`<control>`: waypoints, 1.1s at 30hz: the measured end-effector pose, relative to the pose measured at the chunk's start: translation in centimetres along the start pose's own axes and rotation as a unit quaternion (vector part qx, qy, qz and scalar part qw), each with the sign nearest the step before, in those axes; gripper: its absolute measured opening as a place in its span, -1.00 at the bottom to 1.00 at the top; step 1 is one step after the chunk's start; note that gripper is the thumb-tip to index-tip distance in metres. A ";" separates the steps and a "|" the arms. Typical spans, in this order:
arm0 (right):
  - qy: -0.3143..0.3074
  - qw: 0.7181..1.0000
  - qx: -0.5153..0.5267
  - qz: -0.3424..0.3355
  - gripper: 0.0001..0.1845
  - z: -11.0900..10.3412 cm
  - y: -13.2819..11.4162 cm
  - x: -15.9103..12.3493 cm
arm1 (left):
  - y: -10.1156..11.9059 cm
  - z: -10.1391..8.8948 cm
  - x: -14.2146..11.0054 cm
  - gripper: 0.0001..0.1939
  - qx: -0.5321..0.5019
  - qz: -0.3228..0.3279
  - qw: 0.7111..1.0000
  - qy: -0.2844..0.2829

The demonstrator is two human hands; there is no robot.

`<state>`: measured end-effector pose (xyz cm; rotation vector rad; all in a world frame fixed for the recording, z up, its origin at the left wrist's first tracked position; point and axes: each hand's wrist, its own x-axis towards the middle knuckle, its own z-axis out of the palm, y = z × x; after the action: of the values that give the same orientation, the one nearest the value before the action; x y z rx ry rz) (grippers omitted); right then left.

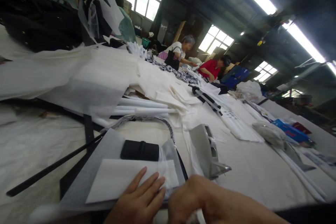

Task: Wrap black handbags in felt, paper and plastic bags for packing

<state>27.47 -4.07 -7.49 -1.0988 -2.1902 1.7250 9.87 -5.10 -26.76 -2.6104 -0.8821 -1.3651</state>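
Observation:
My left hand (pixel 143 196) lies flat with fingers spread on a folded white foam sheet (pixel 107 178). Close beside it, my right hand (pixel 190 196) is curled closed; clear plastic (pixel 168 173) shows near its fingers, but what it grips is hidden. Under the sheet is a dark bag, partly covered by thin whitish tissue (pixel 84 171). Its handle (pixel 147 117), wrapped in clear film, arches behind a small black pouch (pixel 140 150). A long black strap (pixel 49 168) runs off to the left. Just beyond my right hand stands a grey tape dispenser (pixel 202 150).
White sheets (pixel 86 70) are heaped at the left, with rolled white pieces (pixel 147 106) beside them. Black bags (pixel 39 24) are piled at the back left. Two people work at the table's far end. A blue box (pixel 291 131) and plastic-wrapped items lie at the right.

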 end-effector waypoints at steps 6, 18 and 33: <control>-0.010 0.937 -0.339 0.083 -0.74 -4.0 4.6 4.2 | 0.1 -0.1 -0.1 -0.76 0.013 0.006 1.000 -0.007; -0.179 0.870 -0.456 0.060 -0.87 -5.8 6.3 9.0 | 0.0 0.0 0.4 -0.76 0.022 0.010 0.999 0.024; -0.251 0.871 -0.385 0.176 -0.83 -5.9 5.6 10.8 | -0.2 -0.3 0.4 -0.74 0.005 0.007 1.000 0.001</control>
<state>25.28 7.61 -13.94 -1.3774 -3.3695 1.3497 9.77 -4.78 -26.30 -2.6024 -0.8654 -1.3576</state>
